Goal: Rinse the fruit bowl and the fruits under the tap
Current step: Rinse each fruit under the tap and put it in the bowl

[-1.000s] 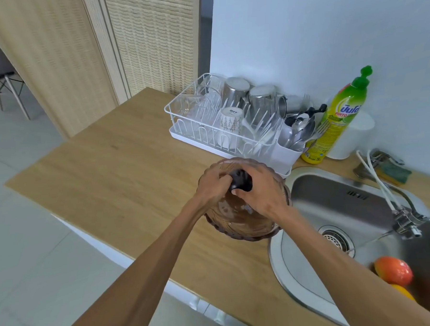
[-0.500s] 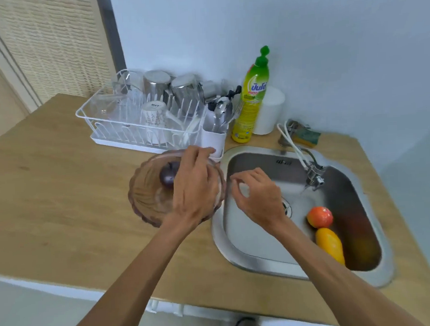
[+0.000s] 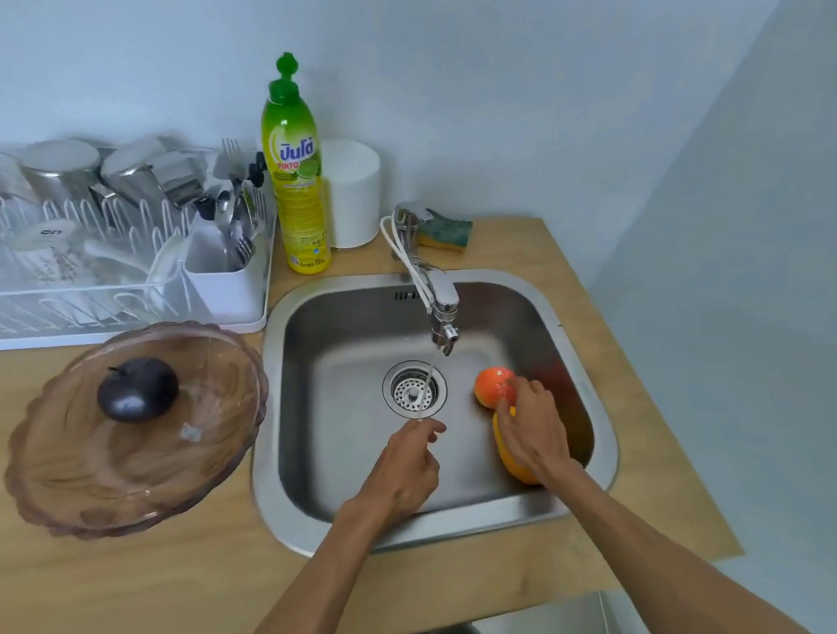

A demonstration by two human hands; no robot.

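Both hands are inside the sink point(image 3: 602, 433). The left hand point(image 3: 407, 467) hangs with relaxed fingers and holds nothing; a thin stream from the tap point(image 3: 443, 310) falls just beyond its fingertips. The right hand point(image 3: 531, 427) touches the orange-red fruit point(image 3: 490, 385) with its fingertips, and the yellow fruit point(image 3: 514, 464) lies under its palm. Far to the left of the left hand, the fruit bowl point(image 3: 124, 472) stands on the counter point(image 3: 130, 598) with a dark plum point(image 3: 136, 388) in it.
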